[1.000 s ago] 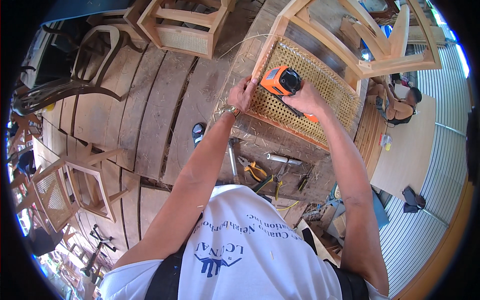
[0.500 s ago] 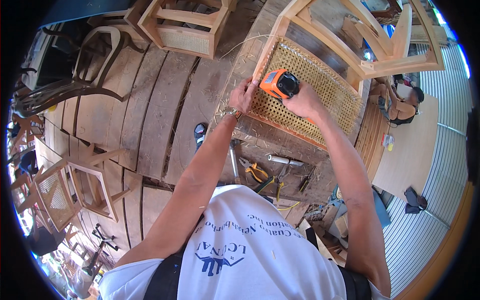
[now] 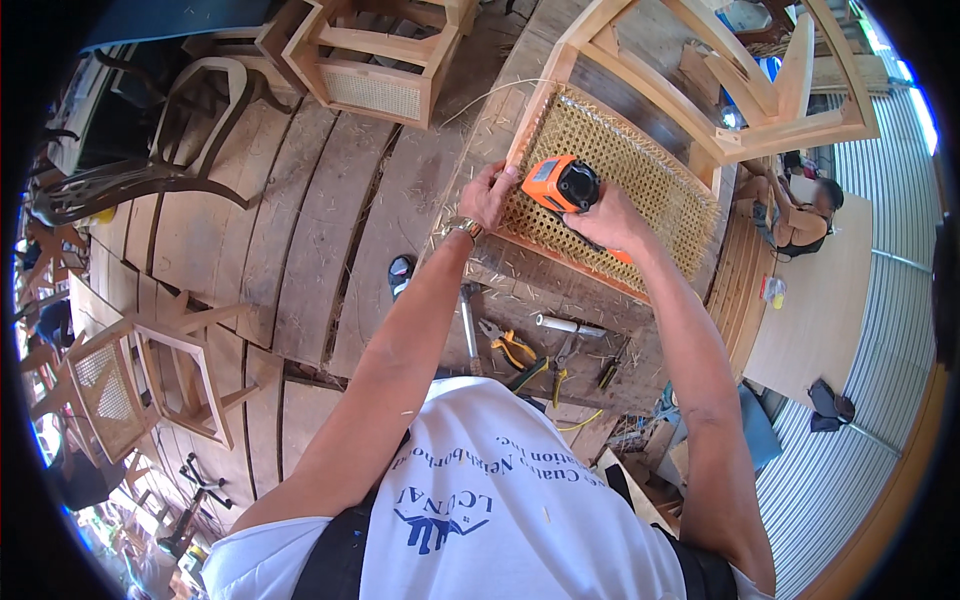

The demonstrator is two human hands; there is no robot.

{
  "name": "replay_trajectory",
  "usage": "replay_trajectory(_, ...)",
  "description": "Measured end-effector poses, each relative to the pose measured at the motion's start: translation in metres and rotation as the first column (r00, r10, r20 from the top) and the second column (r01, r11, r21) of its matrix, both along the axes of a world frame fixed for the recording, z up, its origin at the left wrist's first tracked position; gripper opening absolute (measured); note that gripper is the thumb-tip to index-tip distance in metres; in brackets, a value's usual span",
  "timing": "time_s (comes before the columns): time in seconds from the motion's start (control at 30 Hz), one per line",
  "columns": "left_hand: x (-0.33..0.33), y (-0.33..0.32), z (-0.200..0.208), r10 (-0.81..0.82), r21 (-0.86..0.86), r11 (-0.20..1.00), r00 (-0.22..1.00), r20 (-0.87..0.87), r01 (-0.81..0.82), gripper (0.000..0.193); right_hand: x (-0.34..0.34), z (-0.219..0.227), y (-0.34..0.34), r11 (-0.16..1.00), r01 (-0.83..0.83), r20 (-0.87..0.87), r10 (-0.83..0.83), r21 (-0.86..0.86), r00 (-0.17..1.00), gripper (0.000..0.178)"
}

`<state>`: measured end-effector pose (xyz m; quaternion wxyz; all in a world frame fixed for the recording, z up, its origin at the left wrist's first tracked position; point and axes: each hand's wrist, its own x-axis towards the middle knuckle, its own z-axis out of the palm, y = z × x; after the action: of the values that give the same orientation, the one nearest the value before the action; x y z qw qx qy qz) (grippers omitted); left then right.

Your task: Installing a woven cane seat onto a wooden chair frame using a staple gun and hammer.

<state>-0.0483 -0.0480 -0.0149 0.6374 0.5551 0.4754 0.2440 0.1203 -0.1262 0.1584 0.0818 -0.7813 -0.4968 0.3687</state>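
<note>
My right hand (image 3: 610,222) is wrapped round the handle of an orange and black power tool (image 3: 556,183) that looks like a staple gun. Its nose points down at the left edge of a woven cane panel (image 3: 640,185), though the contact point is hidden. The panel lies across a pale wooden chair frame (image 3: 575,262), with loose cane ends fraying along its far and right edges. At the frame's left rail, my left hand (image 3: 487,194) grips the wood, thumb on top near the tool. A watch circles that wrist.
On the plank workbench by my body lie a hammer (image 3: 469,325), yellow-handled pliers (image 3: 512,347), snips (image 3: 562,368) and a white tube (image 3: 571,325). Cane-panelled chairs (image 3: 372,92) and a dark curved frame (image 3: 185,180) stand left. A person (image 3: 800,215) sits at the right beside a pale board (image 3: 815,300).
The tool has tipped slightly and sits a touch lower along the panel's left edge. My left hand keeps its hold on the frame. The whole view has shifted a little.
</note>
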Motion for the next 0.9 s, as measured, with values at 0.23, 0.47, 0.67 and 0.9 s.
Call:
replay_trajectory(0.23, 0.000, -0.001, -0.001, 0.003, 0.004, 1.000, 1.000, -0.020, -0.003, 0.073, -0.005, 0.002, 0.001, 0.989, -0.001, 0.032, 0.006, -0.145, 0.999, 0.038)
replay_trajectory(0.47, 0.005, -0.001, -0.009, 0.017, 0.010, 1.000, 1.000, -0.025, -0.017, 0.073, -0.027, 0.002, 0.001, 0.990, 0.047, 0.125, -0.030, -0.130, 0.992, 0.034)
replay_trajectory(0.67, -0.002, -0.003, -0.003, -0.008, -0.059, 0.998, 0.999, -0.042, 0.006, 0.073, -0.010, -0.007, 0.001, 0.995, -0.016, 0.073, 0.023, -0.098, 0.997, 0.033)
replay_trajectory(0.9, -0.002, -0.001, 0.011, -0.017, -0.037, 0.999, 1.000, -0.019, 0.016, 0.072, 0.002, -0.004, -0.002, 0.990, 0.101, 0.059, -0.095, -0.099, 0.994, 0.035)
